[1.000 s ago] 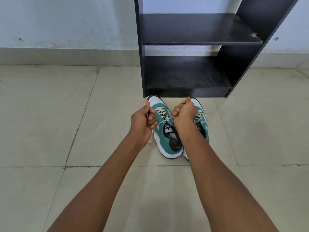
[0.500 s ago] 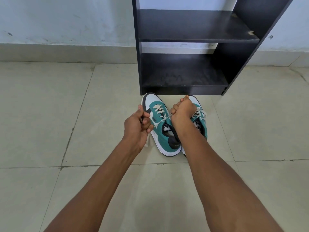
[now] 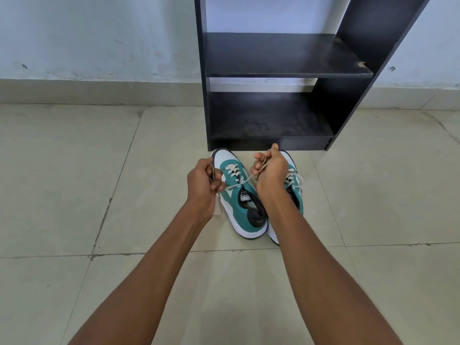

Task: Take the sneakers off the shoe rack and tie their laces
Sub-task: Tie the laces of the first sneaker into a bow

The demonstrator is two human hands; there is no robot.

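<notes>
Two teal-and-white sneakers stand side by side on the tiled floor in front of the rack, toes towards it. The left sneaker (image 3: 240, 197) shows in full, with white laces (image 3: 240, 183) pulled out to both sides. My left hand (image 3: 202, 181) is closed on one lace end, just left of that shoe. My right hand (image 3: 270, 170) grips the other lace end above the gap between the shoes. The right sneaker (image 3: 296, 185) is mostly hidden behind my right hand and forearm.
A black shoe rack (image 3: 273, 70) with two bare shelves stands against the pale wall (image 3: 99, 33), directly behind the sneakers. Beige floor tiles (image 3: 62, 183) spread to the left, right and in front of me.
Both hands stay on the lace ends of the left sneaker. My left hand has drifted slightly left and my right hand has lifted a little, drawing the lace tighter.
</notes>
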